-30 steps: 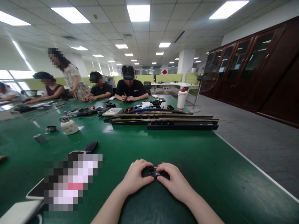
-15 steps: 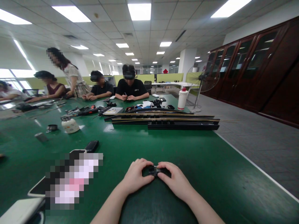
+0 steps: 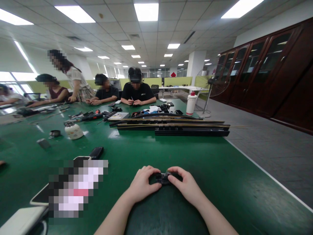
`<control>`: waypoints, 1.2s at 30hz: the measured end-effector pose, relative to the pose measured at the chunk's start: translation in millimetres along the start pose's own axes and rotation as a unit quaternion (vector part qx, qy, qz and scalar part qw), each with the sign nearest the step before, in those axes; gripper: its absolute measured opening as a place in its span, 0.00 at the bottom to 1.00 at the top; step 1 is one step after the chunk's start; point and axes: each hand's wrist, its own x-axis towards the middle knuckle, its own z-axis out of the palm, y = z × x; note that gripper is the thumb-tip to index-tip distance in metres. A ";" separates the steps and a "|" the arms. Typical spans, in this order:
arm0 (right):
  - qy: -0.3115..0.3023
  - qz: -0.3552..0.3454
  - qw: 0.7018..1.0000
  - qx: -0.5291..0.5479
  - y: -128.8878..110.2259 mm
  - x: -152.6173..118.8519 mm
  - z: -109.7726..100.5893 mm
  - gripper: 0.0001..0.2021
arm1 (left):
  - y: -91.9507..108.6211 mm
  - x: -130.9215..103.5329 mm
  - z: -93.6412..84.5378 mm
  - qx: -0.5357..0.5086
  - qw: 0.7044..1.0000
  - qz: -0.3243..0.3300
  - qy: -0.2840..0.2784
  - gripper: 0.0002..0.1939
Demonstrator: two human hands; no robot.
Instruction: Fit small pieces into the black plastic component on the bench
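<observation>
Left grip (image 3: 141,182) pinching black part (image 3: 161,178), right grip (image 3: 187,184) (narrowly parted) pinching its end

Bright ceiling panels (image 3: 146,12) light the scene; windows (image 3: 7,77) glare at left. The table (image 3: 132,150) throws pale reflections. Edges stretch, and detail at far left seems blurred.

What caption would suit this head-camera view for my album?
A bare left hand and bare right hand hold a small black part at a glossy green table.
</observation>
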 end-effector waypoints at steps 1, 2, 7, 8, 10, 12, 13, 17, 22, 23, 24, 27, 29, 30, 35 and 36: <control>0.002 -0.001 1.000 0.018 0.8 0.6 -0.2 0.11 | -0.1 -0.1 0.1 0.000 1.000 0.000 0.001 0.18; 0.005 0.001 0.999 0.035 1.9 1.2 -0.4 0.11 | -0.3 -0.2 0.3 -0.001 1.000 0.000 0.001 0.18; 0.023 0.020 0.994 0.108 7.7 4.0 -0.7 0.13 | -1.3 -0.3 0.9 -0.003 1.000 0.001 0.002 0.18; 0.027 0.023 0.992 0.122 8.5 4.5 -0.7 0.14 | -1.4 -0.1 0.9 -0.001 1.000 0.001 0.001 0.18; 0.036 0.031 0.988 0.146 9.3 5.1 -0.8 0.16 | -1.4 0.2 0.8 0.003 1.000 0.001 0.000 0.18; 0.052 0.041 0.984 0.167 8.5 5.2 -0.7 0.19 | -1.3 0.5 0.5 0.005 1.000 -0.001 -0.002 0.19; 0.061 0.046 0.981 0.176 7.6 4.9 -0.6 0.20 | -1.2 0.6 0.3 0.005 1.000 -0.002 -0.003 0.19; 0.083 0.062 0.972 0.213 2.8 3.0 -0.7 0.22 | -0.9 0.5 -0.1 0.004 1.000 -0.003 -0.003 0.19; 0.086 0.077 0.963 0.244 0.1 2.1 -4.0 0.22 | 0.5 0.2 -0.6 0.001 1.000 -0.001 0.000 0.18; 0.082 0.079 0.962 0.247 0.0 2.1 -4.8 0.22 | 0.7 0.2 -0.8 0.001 1.000 -0.001 0.000 0.18; 0.079 0.081 0.962 0.250 0.0 2.1 -5.6 0.22 | 0.9 0.3 -0.9 0.001 1.000 -0.001 0.000 0.18; 0.080 0.084 0.960 0.255 0.1 2.1 -7.0 0.22 | 0.8 0.4 -1.0 0.000 1.000 0.001 0.001 0.18; 0.084 0.087 0.959 0.258 0.3 2.0 -7.2 0.22 | 0.4 0.3 -1.1 0.001 1.000 0.003 0.002 0.18; 0.086 0.088 0.958 0.259 0.4 2.1 -7.3 0.22 | 0.3 0.2 -1.1 0.001 1.000 0.003 0.004 0.18; 0.093 0.090 0.953 0.275 1.8 3.1 -8.1 0.21 | 0.4 0.1 -1.1 0.000 1.000 0.002 0.004 0.18; 0.094 0.092 0.950 0.282 2.4 3.4 -8.2 0.21 | 0.4 0.1 -1.0 0.000 1.000 0.002 0.002 0.18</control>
